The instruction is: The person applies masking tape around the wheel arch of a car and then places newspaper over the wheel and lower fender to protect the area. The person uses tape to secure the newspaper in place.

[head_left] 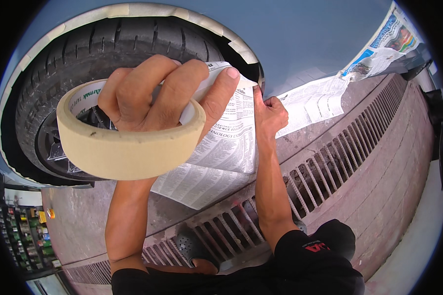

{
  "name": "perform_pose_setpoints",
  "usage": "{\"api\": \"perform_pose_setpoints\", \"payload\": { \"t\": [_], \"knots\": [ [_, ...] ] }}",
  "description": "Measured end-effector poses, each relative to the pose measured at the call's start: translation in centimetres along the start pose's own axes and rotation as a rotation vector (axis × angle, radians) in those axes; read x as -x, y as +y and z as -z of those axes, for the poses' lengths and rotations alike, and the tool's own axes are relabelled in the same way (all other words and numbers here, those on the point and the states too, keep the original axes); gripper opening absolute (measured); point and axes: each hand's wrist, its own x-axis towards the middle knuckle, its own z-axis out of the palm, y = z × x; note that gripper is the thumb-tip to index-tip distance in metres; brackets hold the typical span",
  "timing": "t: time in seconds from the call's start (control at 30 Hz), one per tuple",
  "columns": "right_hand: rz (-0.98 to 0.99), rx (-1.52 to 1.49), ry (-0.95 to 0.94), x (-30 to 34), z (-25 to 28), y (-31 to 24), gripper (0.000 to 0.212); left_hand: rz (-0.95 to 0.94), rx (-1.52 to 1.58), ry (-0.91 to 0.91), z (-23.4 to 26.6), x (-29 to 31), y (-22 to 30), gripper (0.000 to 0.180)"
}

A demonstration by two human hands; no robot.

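My left hand is closed on a wide roll of cream masking tape, its fingers passing through the ring. The left thumb lies against a printed newspaper sheet that hangs beside the car tyre. At the sheet's upper right edge, my right hand grips the paper with fingers curled and thumb pointing up, close to the rear end of the wheel arch. Strips of masking tape line the arch's rim. The roll and left hand hide part of the wheel.
The grey-blue car body spans the top. More newspaper covers its lower edge to the right. A metal drain grate crosses the concrete floor. My dark perforated shoe is by the grate. Assorted containers stand at lower left.
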Motion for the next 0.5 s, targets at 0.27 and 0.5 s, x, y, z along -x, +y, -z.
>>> {"api": "perform_pose_setpoints", "payload": {
  "t": [0.27, 0.5],
  "knots": [
    [0.007, -0.054, -0.040, 0.0, -0.4, 0.0, 0.060, 0.015, 0.056, 0.062, -0.5, -0.2, 0.6, 0.029],
    [0.080, -0.096, -0.120, -0.3, 0.9, 0.0, 0.068, 0.007, 0.056, 0.095, -1.1, -0.6, 0.5, 0.029]
  ]
}}
